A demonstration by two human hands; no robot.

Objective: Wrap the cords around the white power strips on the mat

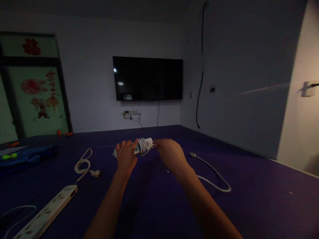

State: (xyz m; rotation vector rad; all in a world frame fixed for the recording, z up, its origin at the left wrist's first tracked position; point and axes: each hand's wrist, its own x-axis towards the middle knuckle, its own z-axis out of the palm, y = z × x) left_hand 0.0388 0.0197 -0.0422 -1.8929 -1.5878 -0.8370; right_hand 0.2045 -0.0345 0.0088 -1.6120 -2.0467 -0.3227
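A long white power strip (47, 214) was seen lying slantwise at the near left of a purple surface (256, 202), its cord (83, 166) gathered in loose loops beyond it and a plug (95, 173) left beside them. Nearer the right edge, a white cable (225, 191) was laid out in a curve, partly hidden by the right forearm. Over the middle of the surface, a smaller power strip (137, 150) was held, wound with pale wire (143, 147); whether it was touching the surface could not be told. Its left part was gripped by the left hand (126, 154), while its right end was pinched in the fingertips of the right hand (169, 151), though whether casing or wire was caught there could not be made out. By the left edge, blue cloth (32, 156) was topped by a bright green object (10, 156). Small orange items (69, 134) were scattered near the far left corner, before a door (22, 114) decorated in red. Beyond the far edge, wall sockets (132, 113) were set below a mounted television (149, 79), its screen dark.
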